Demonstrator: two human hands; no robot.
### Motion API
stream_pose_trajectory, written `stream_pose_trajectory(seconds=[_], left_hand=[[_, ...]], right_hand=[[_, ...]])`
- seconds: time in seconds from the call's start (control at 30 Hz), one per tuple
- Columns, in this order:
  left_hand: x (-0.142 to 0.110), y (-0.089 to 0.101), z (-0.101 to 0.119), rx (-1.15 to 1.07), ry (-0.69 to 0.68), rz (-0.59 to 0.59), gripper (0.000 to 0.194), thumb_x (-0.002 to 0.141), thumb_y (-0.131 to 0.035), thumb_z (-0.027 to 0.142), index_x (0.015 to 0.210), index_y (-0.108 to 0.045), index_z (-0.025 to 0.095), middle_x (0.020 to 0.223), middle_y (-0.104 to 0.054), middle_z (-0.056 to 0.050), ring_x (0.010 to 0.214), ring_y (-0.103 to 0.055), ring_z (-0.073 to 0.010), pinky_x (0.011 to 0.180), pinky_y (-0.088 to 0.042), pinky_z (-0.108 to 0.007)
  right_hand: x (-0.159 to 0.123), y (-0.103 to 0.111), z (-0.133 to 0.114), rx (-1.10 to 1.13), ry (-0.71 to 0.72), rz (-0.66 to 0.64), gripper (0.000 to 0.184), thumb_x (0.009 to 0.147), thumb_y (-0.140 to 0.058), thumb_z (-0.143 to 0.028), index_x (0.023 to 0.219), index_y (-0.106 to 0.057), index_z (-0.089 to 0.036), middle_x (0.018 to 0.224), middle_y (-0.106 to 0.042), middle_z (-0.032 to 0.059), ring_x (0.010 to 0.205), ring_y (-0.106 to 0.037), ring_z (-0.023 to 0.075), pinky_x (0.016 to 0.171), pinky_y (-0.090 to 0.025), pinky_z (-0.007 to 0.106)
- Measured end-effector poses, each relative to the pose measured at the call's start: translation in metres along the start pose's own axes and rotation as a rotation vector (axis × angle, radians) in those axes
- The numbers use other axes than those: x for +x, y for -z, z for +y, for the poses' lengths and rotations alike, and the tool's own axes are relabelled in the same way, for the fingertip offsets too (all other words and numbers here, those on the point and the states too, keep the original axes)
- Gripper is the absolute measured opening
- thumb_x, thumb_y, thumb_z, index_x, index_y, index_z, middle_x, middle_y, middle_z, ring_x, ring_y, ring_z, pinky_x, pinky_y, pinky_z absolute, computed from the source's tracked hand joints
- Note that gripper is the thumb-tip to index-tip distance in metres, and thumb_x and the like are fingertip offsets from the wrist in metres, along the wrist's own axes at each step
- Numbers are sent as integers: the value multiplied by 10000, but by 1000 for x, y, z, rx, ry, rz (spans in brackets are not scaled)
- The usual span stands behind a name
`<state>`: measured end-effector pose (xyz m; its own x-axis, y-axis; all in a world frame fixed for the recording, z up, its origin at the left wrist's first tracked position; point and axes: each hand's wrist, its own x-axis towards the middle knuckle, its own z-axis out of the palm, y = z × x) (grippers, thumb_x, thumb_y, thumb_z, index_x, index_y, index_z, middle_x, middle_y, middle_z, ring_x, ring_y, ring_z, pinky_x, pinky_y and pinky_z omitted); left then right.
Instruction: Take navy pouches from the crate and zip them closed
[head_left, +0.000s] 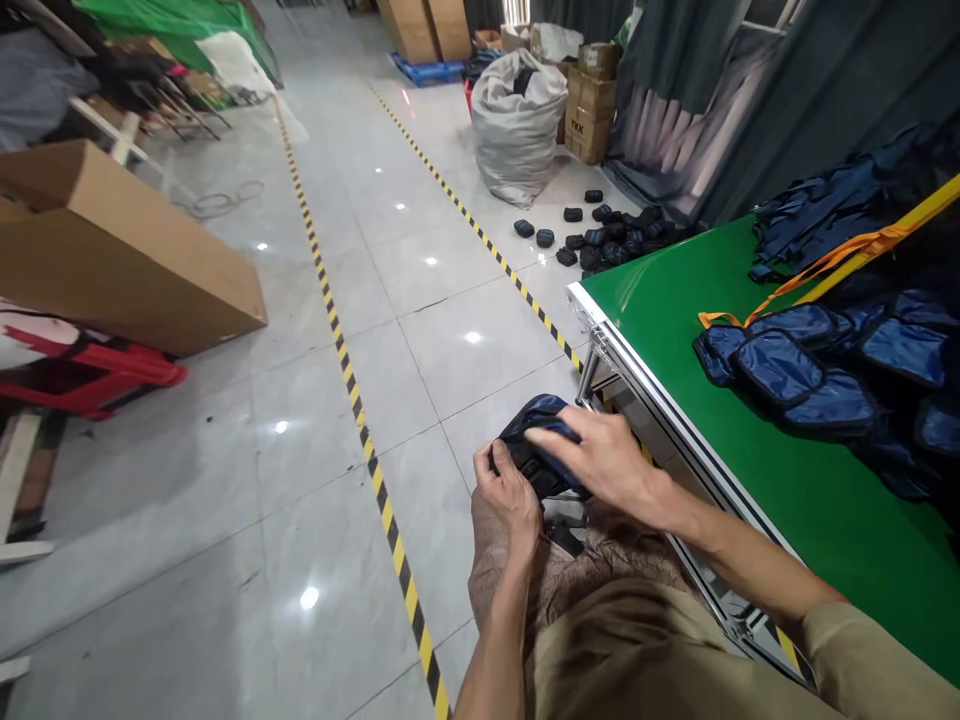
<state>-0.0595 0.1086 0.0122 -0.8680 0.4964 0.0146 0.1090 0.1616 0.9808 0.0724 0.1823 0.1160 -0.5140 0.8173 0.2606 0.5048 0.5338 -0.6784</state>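
Observation:
A small dark blue pouch with black trim (pixel 541 415) is held above my lap. My left hand (pixel 512 490) grips its near left edge, with the thumb on top and the fingers curled round it. Over the pouch's right side lies my right hand (pixel 611 460), its index finger stretched across the opening and the other fingers partly hidden behind the fabric. A black strap end (pixel 564 538) hangs below the pouch, over the brown patterned cloth on my lap (pixel 499 560).
To my right runs a green-topped table (pixel 675 340) bearing blue pouches (pixel 795 370) and an orange strap (pixel 832 258). More pouches (pixel 615 235) lie on the floor near a big white sack (pixel 517 130). A cardboard box (pixel 150 250) stands left of the striped floor tape (pixel 341 350).

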Motion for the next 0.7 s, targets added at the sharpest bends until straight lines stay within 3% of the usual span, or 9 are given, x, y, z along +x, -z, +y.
stream_pose_trajectory(seconds=[0.1, 0.17, 0.33, 0.43, 0.53, 0.6, 0.7], left_hand=[[17, -11, -8, -20, 11, -129, 478, 1039, -551, 701, 935, -642, 244, 855, -612, 6, 829, -549, -192, 804, -463, -303], [22, -18, -9, -42, 66, -267, 539, 1011, -555, 759, 870, -616, 242, 804, -557, 20, 780, -504, -181, 748, -440, -286], [22, -38, -15, -81, 197, -444, 546, 1009, -560, 761, 815, -576, 251, 773, -510, 29, 738, -460, -172, 685, -405, -273], [25, -51, -22, -139, 217, -512, 538, 1008, -577, 750, 822, -589, 246, 787, -532, 25, 733, -467, -166, 665, -401, -264], [31, -55, -23, -201, 238, -515, 589, 960, -607, 804, 816, -597, 233, 766, -534, 30, 712, -468, -155, 652, -412, -254], [33, -51, -24, -220, 237, -510, 626, 924, -630, 840, 804, -593, 227, 747, -521, 36, 698, -459, -147, 642, -418, -248], [30, -41, -28, -204, 203, -499, 649, 928, -607, 859, 780, -581, 228, 719, -502, 42, 679, -445, -143, 608, -406, -243]], right_hand=[[26, 11, 43, -81, -6, 90, 594, 1082, -589, -720, 796, -667, -205, 654, -549, -24, 599, -425, 127, 605, -303, 288], [37, 5, 73, -38, -87, 85, 636, 1098, -529, -730, 736, -597, -211, 614, -411, -55, 582, -343, 117, 586, -264, 285], [27, -49, 125, 175, -377, 14, 658, 1126, -394, -706, 658, -368, -244, 647, -292, -47, 627, -296, 133, 590, -242, 301], [20, -82, 132, 300, -497, -1, 648, 1110, -346, -747, 686, -349, -258, 671, -337, -35, 657, -323, 151, 589, -256, 306], [26, -104, 127, 392, -512, -79, 664, 1083, -309, -801, 705, -373, -259, 685, -364, -34, 680, -336, 154, 585, -259, 298], [31, -107, 123, 418, -513, -150, 680, 1038, -336, -850, 695, -363, -263, 674, -342, -40, 683, -325, 152, 587, -261, 293], [30, -95, 117, 447, -515, -213, 691, 988, -364, -886, 674, -329, -272, 656, -316, -41, 672, -312, 150, 585, -276, 289]])
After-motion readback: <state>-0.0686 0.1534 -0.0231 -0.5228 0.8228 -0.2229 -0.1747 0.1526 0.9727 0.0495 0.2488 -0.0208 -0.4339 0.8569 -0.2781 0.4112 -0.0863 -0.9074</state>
